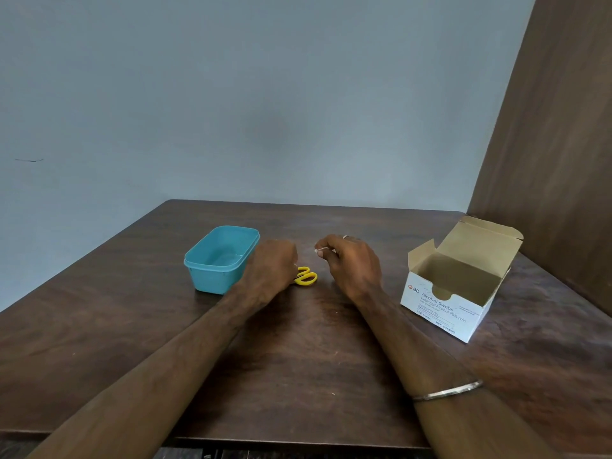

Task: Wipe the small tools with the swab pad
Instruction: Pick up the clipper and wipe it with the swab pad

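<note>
Scissors, small, yellow plastic handles (pixel 306 276), held in curled left hand (pixel 271 268); blades hidden under fingers. White swab pad (pixel 322 250) pinched at right hand (pixel 352 265) fingertips, just beside. Teal plastic tub (pixel 220 258) beyond left fingers. Advice: expose blades, wipe away from edge, steady grip.

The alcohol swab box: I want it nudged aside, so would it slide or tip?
The alcohol swab box looks like thin cardboard and shows no contents, so probably light and easily slid. Its raised lid flap may flop or catch a hand. Pushed high, it could tip; push low.
</note>
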